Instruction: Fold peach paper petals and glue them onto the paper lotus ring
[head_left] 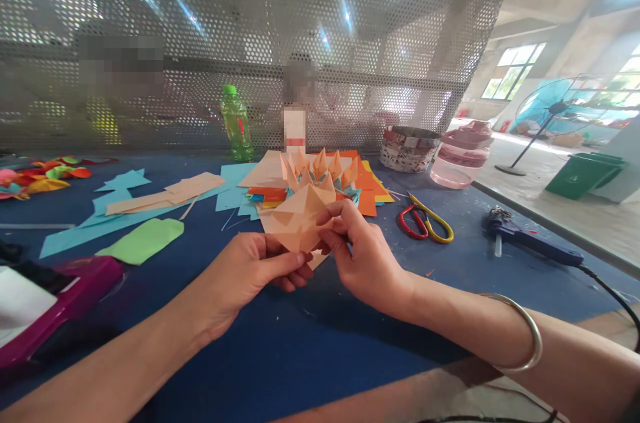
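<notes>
Both hands hold a folded peach paper piece (296,215) above the blue table (310,343). My left hand (253,273) pinches its lower edge between thumb and fingers. Pinching the paper's right side from above is my right hand (363,253), whose forearm wears a silver bangle (525,336). Just behind the paper stands a cluster of folded peach and teal paper points (320,173) on orange and peach sheets (367,186).
Red-and-yellow scissors (425,222) and a blue glue gun (530,243) lie to the right. Loose blue, peach and green paper (143,240) lies left, beside a magenta box (75,300). A green bottle (237,123), a basket (407,148) and a pink jar (460,156) stand by the perforated screen.
</notes>
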Demonstrator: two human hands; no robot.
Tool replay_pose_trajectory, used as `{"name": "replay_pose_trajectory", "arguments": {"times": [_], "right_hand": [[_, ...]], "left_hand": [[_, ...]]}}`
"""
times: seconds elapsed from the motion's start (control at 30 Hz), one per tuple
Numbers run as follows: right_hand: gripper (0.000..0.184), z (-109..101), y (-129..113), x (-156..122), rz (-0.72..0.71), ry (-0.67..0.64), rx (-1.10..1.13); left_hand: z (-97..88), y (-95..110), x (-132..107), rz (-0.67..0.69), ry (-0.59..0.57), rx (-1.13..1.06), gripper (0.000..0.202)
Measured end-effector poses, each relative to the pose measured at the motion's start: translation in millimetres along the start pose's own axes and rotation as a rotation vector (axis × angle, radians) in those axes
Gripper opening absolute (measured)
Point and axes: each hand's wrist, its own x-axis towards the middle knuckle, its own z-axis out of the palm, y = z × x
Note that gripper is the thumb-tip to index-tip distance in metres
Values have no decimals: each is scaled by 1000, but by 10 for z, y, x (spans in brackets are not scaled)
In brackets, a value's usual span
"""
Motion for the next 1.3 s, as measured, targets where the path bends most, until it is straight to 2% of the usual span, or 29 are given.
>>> {"name": "replay_pose_trajectory", "arguments": {"times": [0.23,0.33,0.43,0.5,0.63,0.7,0.87,1.1,1.3], "right_hand": [[17,3,-21,-2,-7,-39,19],[29,20,-43,15,8,19,108],[48,27,-40,51,84,124,199],[54,27,-19,73,182,114,231],[35,36,14,86,341,-139,334],[33,45,1,83,384,-196,449],[33,57,-46,84,435,-150,691],[24,48,-19,66,397,-170,679],[24,31,-20,68,373,-195,634]], "left_hand": [[-3,7,30,11,7,0,20],[-16,-8,32,29,9,-13,23],[-20,-14,20,36,36,-23,23],[-16,-9,13,44,43,-22,23],[1,-2,9,57,52,-2,20],[8,-9,7,47,53,22,18],[28,-34,9,17,30,49,16],[48,-20,14,2,21,77,17],[44,-30,13,15,7,72,24]]}}
